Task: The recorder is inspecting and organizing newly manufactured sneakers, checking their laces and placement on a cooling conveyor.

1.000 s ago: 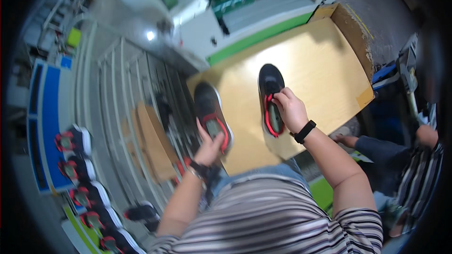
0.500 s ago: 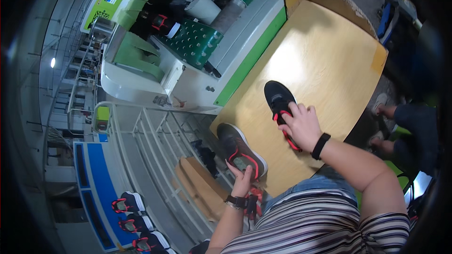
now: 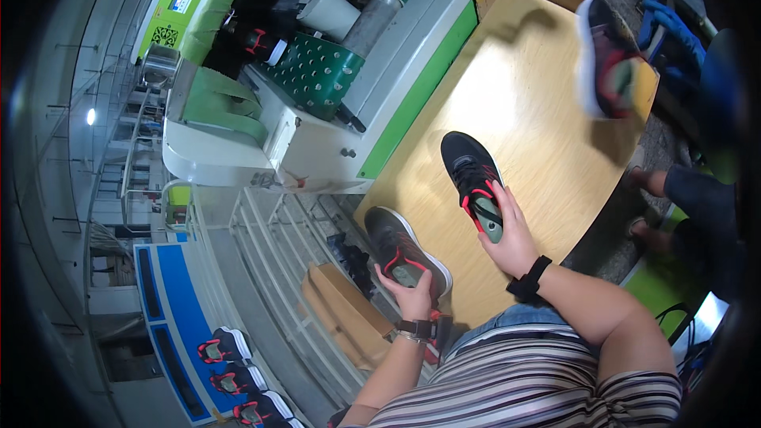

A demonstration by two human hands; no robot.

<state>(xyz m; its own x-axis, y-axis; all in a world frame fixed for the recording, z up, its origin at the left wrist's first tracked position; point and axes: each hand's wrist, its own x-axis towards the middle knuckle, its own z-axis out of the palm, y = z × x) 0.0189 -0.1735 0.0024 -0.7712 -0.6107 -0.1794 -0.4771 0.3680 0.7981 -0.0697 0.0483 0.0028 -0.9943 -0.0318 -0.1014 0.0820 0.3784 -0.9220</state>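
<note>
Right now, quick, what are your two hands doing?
Left hand: holding one shoe around its heel end.
Right hand: holding another shoe around its heel end.

Green dotted belt (image 3: 319, 75), brown cardboard box (image 3: 349, 315), blue panel (image 3: 184, 277)

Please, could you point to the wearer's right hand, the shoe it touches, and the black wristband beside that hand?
Right hand (image 3: 513, 240): head view, on the back of the hand.
Shoe (image 3: 473, 175): head view, on the laces.
Black wristband (image 3: 529, 279): head view, on the strap.
</note>
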